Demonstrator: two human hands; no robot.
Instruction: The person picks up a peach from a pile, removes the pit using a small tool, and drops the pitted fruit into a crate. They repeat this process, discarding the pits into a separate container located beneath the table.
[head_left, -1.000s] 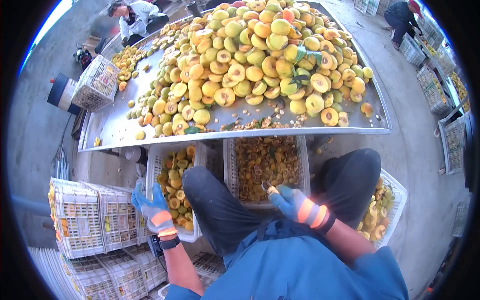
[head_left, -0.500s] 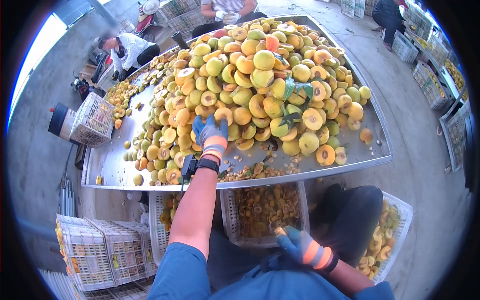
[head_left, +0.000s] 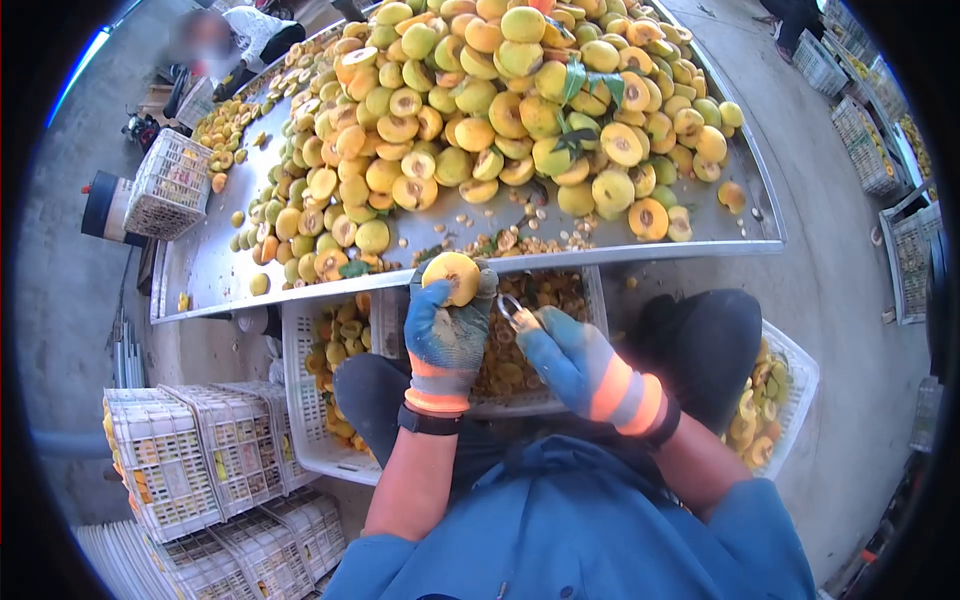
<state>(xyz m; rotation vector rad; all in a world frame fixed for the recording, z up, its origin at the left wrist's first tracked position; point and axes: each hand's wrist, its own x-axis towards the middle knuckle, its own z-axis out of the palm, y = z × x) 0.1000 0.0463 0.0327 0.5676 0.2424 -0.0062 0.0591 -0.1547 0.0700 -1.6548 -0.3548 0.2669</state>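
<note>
My left hand (head_left: 447, 325), in a blue and orange glove, is closed round a halved yellow peach (head_left: 451, 278), cut face up with a brown hollow in its middle. My right hand (head_left: 575, 362), gloved alike, grips the short light handle of a pitting tool (head_left: 511, 308) with a curved metal loop at its end. That loop is just right of the peach half, apart from it. Both hands are over a crate of pits and scraps (head_left: 510, 372) below the table edge. A large heap of halved peaches (head_left: 480, 110) covers the metal table (head_left: 225, 275).
Loose pits (head_left: 545, 238) lie along the table's near edge. A crate of peach halves (head_left: 300, 385) stands at my left, another (head_left: 790, 390) at my right. Stacked white crates (head_left: 170, 460) are at lower left. A person (head_left: 255, 35) works beyond the table's left side.
My left hand has drawn back from the heap to my front with a peach half. My right hand has risen, bringing the pitting tool near it. The view has tilted downward.
</note>
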